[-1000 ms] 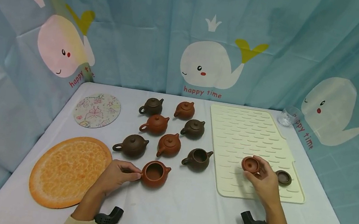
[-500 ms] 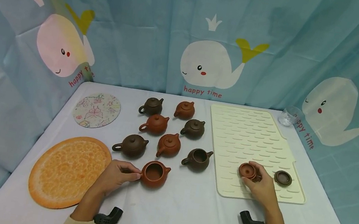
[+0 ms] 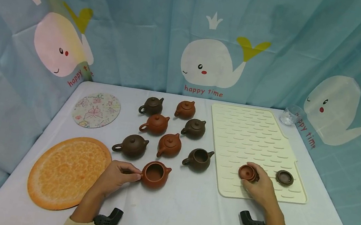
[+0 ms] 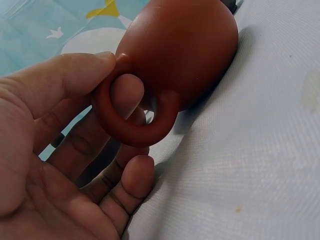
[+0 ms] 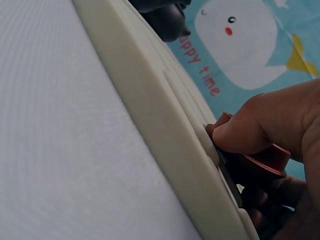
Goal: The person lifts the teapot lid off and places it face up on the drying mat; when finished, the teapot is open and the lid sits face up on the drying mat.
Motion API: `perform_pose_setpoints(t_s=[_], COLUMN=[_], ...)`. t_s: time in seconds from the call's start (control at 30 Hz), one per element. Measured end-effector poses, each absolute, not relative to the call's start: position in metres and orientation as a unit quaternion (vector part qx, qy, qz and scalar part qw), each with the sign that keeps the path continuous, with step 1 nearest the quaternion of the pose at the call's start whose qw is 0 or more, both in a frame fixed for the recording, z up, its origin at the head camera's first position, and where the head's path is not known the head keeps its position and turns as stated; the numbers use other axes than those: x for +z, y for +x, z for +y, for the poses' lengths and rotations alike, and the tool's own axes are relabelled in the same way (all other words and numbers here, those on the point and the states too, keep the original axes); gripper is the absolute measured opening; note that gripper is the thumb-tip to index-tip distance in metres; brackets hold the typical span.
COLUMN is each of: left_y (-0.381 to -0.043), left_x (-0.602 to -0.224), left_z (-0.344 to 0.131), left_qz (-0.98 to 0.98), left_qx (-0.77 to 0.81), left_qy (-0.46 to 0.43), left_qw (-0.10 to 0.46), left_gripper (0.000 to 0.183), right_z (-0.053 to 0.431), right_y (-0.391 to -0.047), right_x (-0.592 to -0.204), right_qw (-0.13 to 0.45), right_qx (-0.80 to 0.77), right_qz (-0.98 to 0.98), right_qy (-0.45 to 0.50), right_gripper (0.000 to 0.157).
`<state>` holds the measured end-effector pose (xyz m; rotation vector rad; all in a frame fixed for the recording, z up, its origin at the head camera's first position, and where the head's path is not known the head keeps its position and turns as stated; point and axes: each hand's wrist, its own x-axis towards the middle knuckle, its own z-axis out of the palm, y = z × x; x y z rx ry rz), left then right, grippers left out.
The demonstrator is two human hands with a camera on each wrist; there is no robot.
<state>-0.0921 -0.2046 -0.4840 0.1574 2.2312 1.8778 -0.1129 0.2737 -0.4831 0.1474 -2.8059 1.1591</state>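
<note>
My left hand (image 3: 118,177) pinches the ring handle (image 4: 134,134) of a reddish-brown clay teapot (image 3: 158,184), which stands lidless on the white cloth, its spout pointing right. On the cream mat, my right hand (image 3: 263,186) grips a reddish-brown teapot lid (image 3: 247,172) by its edge, with the hollow underside facing up. In the right wrist view, thumb and lid are right at the mat's surface; the fingers hide part of the lid. A dark brown lid (image 3: 284,178) lies upside down just right of that hand. Between the hands sits a lidless dark teapot (image 3: 198,164).
Several lidded teapots, such as a red one (image 3: 169,145) and a dark one (image 3: 133,146), stand behind the left hand. The cream drying mat (image 3: 239,136) lies on the right, with a clear glass (image 3: 289,116) beyond. A bread-patterned round mat (image 3: 68,173) and a flowered one (image 3: 96,110) lie left.
My right hand has moved slightly left and nearer to me, lowering the reddish lid to the mat. The left hand stays on the teapot handle.
</note>
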Motion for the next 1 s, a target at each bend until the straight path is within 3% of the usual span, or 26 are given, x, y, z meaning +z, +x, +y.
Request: perform_pose_setpoints(t_s=[0.3, 0.63, 1.0], left_y=[-0.093, -0.09, -0.089], left_x=[-0.485, -0.479, -0.458], left_z=[-0.204, -0.202, -0.204], left_qz=[0.754, 0.77, 0.787], left_qx=[0.645, 0.629, 0.615], left_qy=[0.053, 0.03, 0.047], left_qw=[0.114, 0.107, 0.029], left_gripper=[0.017, 0.017, 0.027], right_z=[0.275, 0.277, 0.271], right_y=[-0.113, -0.109, -0.102], right_x=[-0.483, -0.469, -0.434], right_qw=[0.056, 0.103, 0.165], right_qx=[0.371, 0.42, 0.427], right_qz=[-0.925, -0.899, -0.887], right_qy=[0.061, 0.074, 0.066], right_gripper=[0.068, 0.061, 0.06])
